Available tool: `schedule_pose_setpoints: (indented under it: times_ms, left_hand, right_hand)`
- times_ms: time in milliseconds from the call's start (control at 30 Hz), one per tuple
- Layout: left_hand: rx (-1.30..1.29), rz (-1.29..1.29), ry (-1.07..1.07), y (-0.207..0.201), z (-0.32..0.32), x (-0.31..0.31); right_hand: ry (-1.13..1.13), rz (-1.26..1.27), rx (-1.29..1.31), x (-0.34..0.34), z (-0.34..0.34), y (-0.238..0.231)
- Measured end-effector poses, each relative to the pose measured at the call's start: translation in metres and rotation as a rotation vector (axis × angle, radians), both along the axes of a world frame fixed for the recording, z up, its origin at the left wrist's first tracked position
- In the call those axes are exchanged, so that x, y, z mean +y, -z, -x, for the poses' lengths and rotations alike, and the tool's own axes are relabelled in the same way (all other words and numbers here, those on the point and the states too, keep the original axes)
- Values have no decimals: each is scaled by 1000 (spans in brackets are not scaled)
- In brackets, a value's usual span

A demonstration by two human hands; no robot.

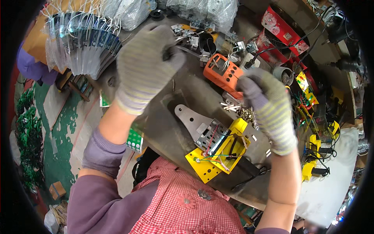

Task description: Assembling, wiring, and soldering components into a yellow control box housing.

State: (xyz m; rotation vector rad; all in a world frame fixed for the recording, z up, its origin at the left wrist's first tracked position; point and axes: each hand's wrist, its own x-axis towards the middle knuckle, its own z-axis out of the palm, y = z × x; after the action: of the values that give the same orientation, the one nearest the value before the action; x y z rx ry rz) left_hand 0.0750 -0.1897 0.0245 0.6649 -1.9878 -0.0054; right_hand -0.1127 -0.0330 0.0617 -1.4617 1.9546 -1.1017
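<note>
Casing (220, 79), orange, windowed, on bench (159, 126), just beside fingertips of gloved right hand (270, 107); fingers bent, grip unclear. Gloved left hand (146, 64) raised, fingers curled, cannot tell if holding anything. Grey metal bracket (185, 113), yellow housing (198, 165) between forearms.

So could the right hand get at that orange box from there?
Probably yes: the right hand is close beside the orange box, and nothing seems to stand between them.

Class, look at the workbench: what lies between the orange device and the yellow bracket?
In the head view, small white pieces and a pile of small metal parts lie between the orange device and yellow bracket.
</note>
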Motion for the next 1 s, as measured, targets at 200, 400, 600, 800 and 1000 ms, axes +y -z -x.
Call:
schedule_pose_setpoints:
  times_ms: [200, 400, 600, 800, 1000]
  left_hand:
    - [-532, 19, -234, 9, -18, 5]
    - [-569, 168, -138, -4, 0, 46]
    - [-711, -7, 359, -27, 20, 70]
    - [-1030, 281, 310, 31, 61, 60]
    - [-744, 85, 329, 23, 37, 50]
  right_hand:
    - [2, 0, 349, 40, 26, 2]
    - [374, 99, 172, 56, 33, -27]
    - [31, 32, 851, 80, 129, 16]
    - [58, 282, 992, 73, 135, 37]
    - [579, 572, 416, 102, 113, 20]
